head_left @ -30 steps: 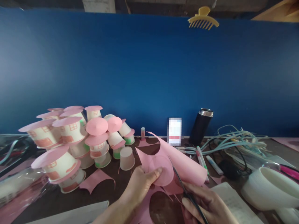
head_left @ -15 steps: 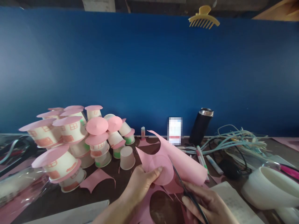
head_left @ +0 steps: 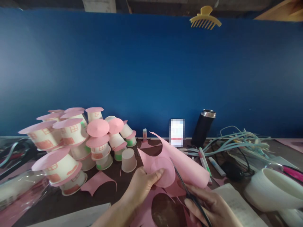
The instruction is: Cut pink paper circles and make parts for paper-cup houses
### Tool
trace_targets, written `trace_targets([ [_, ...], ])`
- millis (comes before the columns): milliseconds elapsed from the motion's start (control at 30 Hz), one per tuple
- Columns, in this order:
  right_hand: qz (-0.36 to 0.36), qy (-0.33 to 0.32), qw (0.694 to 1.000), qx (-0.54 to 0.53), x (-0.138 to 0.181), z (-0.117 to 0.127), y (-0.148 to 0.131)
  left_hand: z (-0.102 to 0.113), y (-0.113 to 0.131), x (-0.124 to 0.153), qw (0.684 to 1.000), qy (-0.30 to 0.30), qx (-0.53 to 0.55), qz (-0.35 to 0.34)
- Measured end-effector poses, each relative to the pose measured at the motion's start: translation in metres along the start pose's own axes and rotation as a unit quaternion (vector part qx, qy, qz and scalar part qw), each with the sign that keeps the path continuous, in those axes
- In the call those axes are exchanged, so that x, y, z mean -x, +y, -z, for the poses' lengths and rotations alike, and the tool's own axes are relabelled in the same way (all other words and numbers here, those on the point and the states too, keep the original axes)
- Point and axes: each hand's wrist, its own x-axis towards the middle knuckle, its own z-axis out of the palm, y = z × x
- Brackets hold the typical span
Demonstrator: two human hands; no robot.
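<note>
Between thumb and fingers, my left hand [head_left: 143, 184] pinches a sheet of pink paper [head_left: 189, 165] by the round part drawn on it. My right hand [head_left: 210, 205] grips dark-handled scissors [head_left: 193, 197], whose blades lie at the right edge of that circle. The sheet curls up to the right of the blades, and its upper edge has a curved cut-out. Below my hands lies a pink offcut [head_left: 144, 208] with a round hole. Left of my left hand, a plain paper cup [head_left: 129, 160] stands upside down.
Paper cups with pink roofs [head_left: 71, 129] are stacked at the left. A black bottle [head_left: 203, 127], a blurred white card or screen [head_left: 177, 132], markers [head_left: 217, 166], pale blue cords [head_left: 239, 143], a black mouse [head_left: 233, 171] and a white roll [head_left: 272, 189] stand or lie toward the right.
Almost nothing differs. Both hands, the paper and the scissors hold nearly the same place; the whole view has shifted very slightly.
</note>
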Motion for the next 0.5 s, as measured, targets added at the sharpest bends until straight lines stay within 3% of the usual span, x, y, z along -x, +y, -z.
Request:
trace_targets([
  [500, 0.009, -0.012, 1.0, 0.005, 0.0011, 0.0026, -0.0019, 0.004, -0.0079, -0.0038, 1.0, -0.015, 0.017, 0.002],
])
